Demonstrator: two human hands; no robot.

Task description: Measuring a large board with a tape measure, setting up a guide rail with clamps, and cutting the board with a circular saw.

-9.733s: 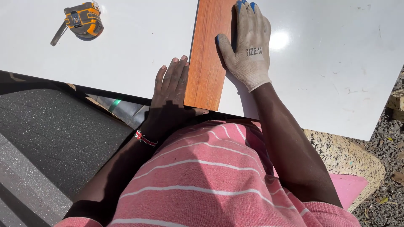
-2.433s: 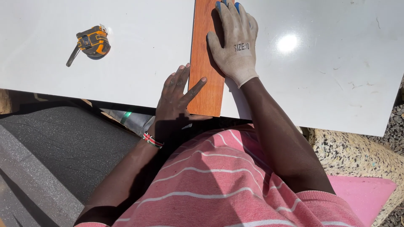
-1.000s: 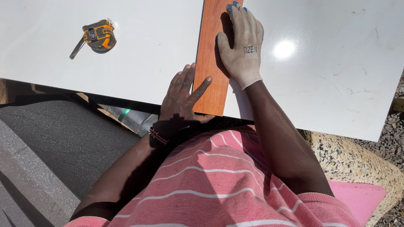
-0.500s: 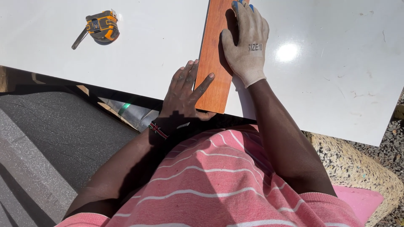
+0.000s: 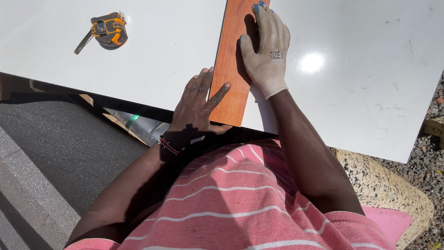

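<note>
Nearest the camera: the person's torso in a pink shirt with white stripes (image 5: 240,203). A speckled cushion or block (image 5: 388,194) lies to the right of it, with a pink sheet (image 5: 388,222) below. Dark grey ground (image 5: 60,148) extends to the left.

Left hand (image 5: 199,104): bare, palm down, at the near edge of the white tabletop (image 5: 152,55). The fingers (image 5: 196,85) are spread moderately and lie flat. The thumb crosses onto the near end of the orange-brown wooden strip (image 5: 229,65). The remaining fingers rest on the tabletop just left of the strip. Nothing is gripped; the hand presses flat. A red-and-dark wristband (image 5: 167,146) sits on the wrist.

The wooden strip lies flat on the tabletop. It runs away from the body, from the near edge, between the two hands, to the top of the frame. Its near end is just beyond the left thumb.

Right hand (image 5: 267,51): wears a beige knit glove with blue fingertips. It lies beyond the left hand. The gloved fingers (image 5: 263,18) are held close together and flat. They cover the right edge of the strip, and the heel of the hand rests on the tabletop. Nothing is enclosed.

Farthest, well to the left of both hands: a yellow-and-black tape measure (image 5: 107,30) rests on the tabletop, apart from the strip. A bright sun glare (image 5: 311,62) shows on the tabletop just right of the gloved hand.
</note>
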